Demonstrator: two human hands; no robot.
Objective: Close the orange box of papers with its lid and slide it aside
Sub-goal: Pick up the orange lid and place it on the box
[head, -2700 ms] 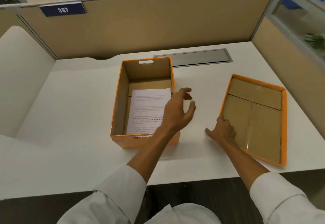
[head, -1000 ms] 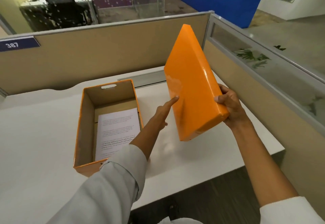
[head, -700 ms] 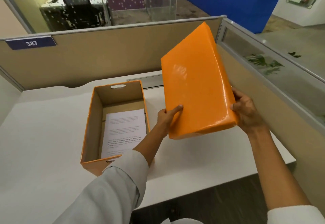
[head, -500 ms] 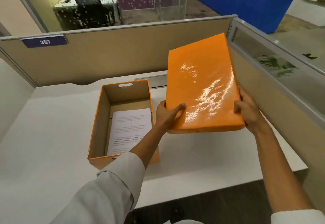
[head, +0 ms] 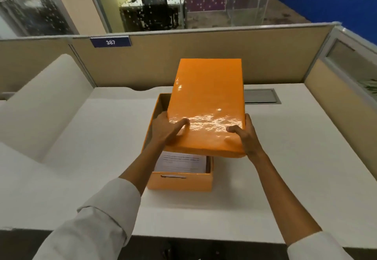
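Note:
The orange box point(head: 179, 183) stands open on the white desk point(head: 275, 157), with white printed papers point(head: 180, 162) showing at its near end. The glossy orange lid point(head: 208, 100) hovers top side up above the box, shifted slightly to the right and covering most of the opening. My left hand point(head: 166, 130) grips the lid's near left corner, thumb on top. My right hand point(head: 245, 135) grips the near right corner. The box's left wall and near wall stay visible.
Beige cubicle partitions point(head: 204, 64) close off the back and right of the desk. A grey cable hatch point(head: 261, 96) lies in the desktop behind the box. A blue sign point(head: 110, 42) reading 387 hangs on the back partition. A cream panel point(head: 40, 104) rises at the left.
The lid has swung from tilted at the right of the box to nearly level over the box opening. Both hands moved left with it.

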